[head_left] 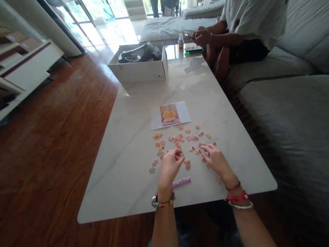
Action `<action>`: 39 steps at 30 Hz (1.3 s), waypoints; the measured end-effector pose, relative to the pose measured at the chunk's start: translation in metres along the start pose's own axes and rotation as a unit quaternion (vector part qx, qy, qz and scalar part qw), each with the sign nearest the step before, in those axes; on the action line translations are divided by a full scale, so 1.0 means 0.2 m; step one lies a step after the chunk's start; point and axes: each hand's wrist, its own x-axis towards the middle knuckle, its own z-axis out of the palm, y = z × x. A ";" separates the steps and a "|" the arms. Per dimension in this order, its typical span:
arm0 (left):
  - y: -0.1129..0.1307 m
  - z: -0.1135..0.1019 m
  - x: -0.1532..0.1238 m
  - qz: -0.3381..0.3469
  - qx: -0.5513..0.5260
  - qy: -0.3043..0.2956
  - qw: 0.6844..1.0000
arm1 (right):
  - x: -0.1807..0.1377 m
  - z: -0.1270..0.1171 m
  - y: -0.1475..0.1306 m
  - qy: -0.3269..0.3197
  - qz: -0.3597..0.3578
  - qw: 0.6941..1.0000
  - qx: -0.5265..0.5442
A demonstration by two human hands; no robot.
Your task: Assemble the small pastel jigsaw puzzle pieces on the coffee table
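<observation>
My left hand (171, 163) is closed in a pinch above the table, with a small pale jigsaw puzzle piece partly showing at its fingertips. Just right of it lies a small joined patch of pink puzzle pieces (187, 165). My right hand (216, 159) reaches over the right side of the spread, fingers apart, the fingertips at a loose puzzle piece (201, 145). Several orange and pink puzzle pieces (177, 139) are scattered beyond both hands. A purple strip (182, 182), like a ruler, lies near my left wrist, partly hidden by it.
A printed picture sheet (183, 111) lies beyond the pieces on the white table (123, 144). Farther back stand a white box (144, 71) holding a dark headset-like device (140, 53) and a bottle (181, 42). A seated person (246, 27) holds a phone on the sofa at right.
</observation>
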 end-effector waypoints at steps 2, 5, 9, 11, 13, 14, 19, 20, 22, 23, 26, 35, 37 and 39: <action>0.00 0.04 -0.01 -0.001 0.028 -0.004 1.000 | -0.01 0.02 0.00 -0.008 -0.008 1.000 -0.022; 0.00 0.10 -0.04 -0.009 0.084 0.006 0.996 | 0.00 0.06 0.00 -0.019 -0.015 0.998 -0.052; -0.02 0.11 -0.07 -0.035 0.139 0.000 0.990 | 0.03 0.08 0.01 -0.025 -0.019 0.997 -0.073; -0.04 0.10 -0.09 -0.052 0.149 -0.006 0.987 | 0.03 0.08 0.01 -0.030 -0.022 0.996 -0.079; -0.05 0.10 -0.10 -0.061 0.149 -0.010 0.987 | 0.04 0.07 0.02 -0.037 -0.026 0.996 -0.072; -0.05 0.10 -0.11 -0.062 0.148 -0.011 0.987 | 0.04 0.07 0.02 -0.042 -0.027 0.997 -0.063; -0.03 0.14 -0.10 -0.067 0.151 -0.008 0.986 | 0.03 0.06 -0.03 -0.062 -0.026 0.997 0.040; -0.03 0.15 -0.10 -0.067 0.150 -0.009 0.986 | 0.02 0.06 -0.05 -0.067 -0.028 0.995 0.063; -0.03 0.16 -0.08 -0.068 0.145 -0.018 0.987 | 0.02 0.08 -0.09 -0.075 -0.033 0.992 0.091; -0.04 0.17 -0.08 -0.067 0.142 -0.023 0.987 | 0.01 0.08 -0.10 -0.077 -0.037 0.992 0.095; -0.05 0.17 -0.06 -0.064 0.138 -0.035 0.988 | 0.01 0.11 -0.14 -0.077 -0.042 0.992 0.086; -0.04 0.17 -0.07 -0.059 0.132 -0.046 0.988 | 0.02 0.13 -0.14 -0.069 -0.026 0.994 0.078; -0.04 0.17 -0.07 -0.064 0.131 -0.048 0.988 | 0.03 0.13 -0.15 -0.072 -0.023 0.994 0.084; -0.04 0.17 -0.07 -0.067 0.133 -0.048 0.988 | 0.03 0.13 -0.15 -0.081 -0.027 0.992 0.088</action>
